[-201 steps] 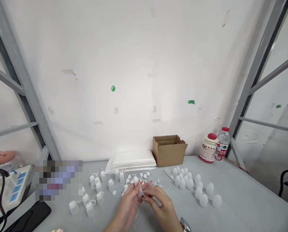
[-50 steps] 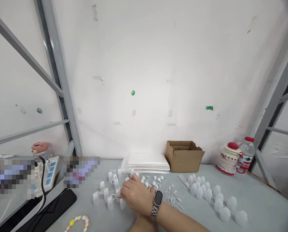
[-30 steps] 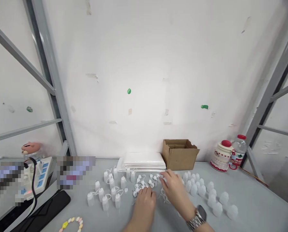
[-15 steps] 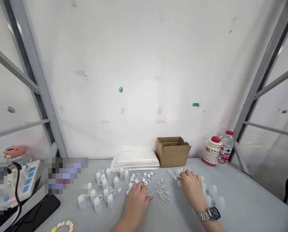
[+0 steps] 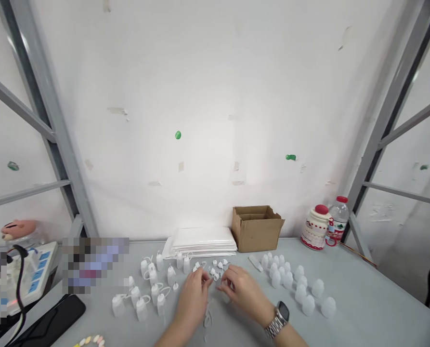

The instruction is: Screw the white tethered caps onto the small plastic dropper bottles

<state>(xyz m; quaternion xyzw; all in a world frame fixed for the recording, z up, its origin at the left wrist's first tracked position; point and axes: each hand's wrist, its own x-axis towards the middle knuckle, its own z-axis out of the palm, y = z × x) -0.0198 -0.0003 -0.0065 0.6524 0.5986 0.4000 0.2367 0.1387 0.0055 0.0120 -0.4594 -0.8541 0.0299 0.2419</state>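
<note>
My left hand [image 5: 194, 295] is low over the table with its fingers curled and the fingertips close together; what they pinch, if anything, I cannot make out. Facing it, my right hand [image 5: 244, 293] is closed too, thumb against fingertips, with any small thing in it hidden. Between and just beyond the fingertips lie several small white nozzle caps [image 5: 220, 265]. Thin white straps [image 5: 208, 319] show below the left fingers. Left of that hand stand several small translucent squeeze bottles [image 5: 141, 309] with looped straps.
Rounded translucent pieces [image 5: 300, 293] are spread at the right, beside a clear flat piece [image 5: 255, 263]. A cardboard box [image 5: 258, 231] and a stack of white sheets [image 5: 202, 241] stand at the back. A phone [image 5: 52, 322], power strip [image 5: 37, 277], jar [image 5: 316, 229] and water bottle [image 5: 339, 221] are around the edges.
My right hand has moved left from the rounded pieces to the caps and straps, uncovering those pieces. My left hand has shifted slightly left, its fingers now curled.
</note>
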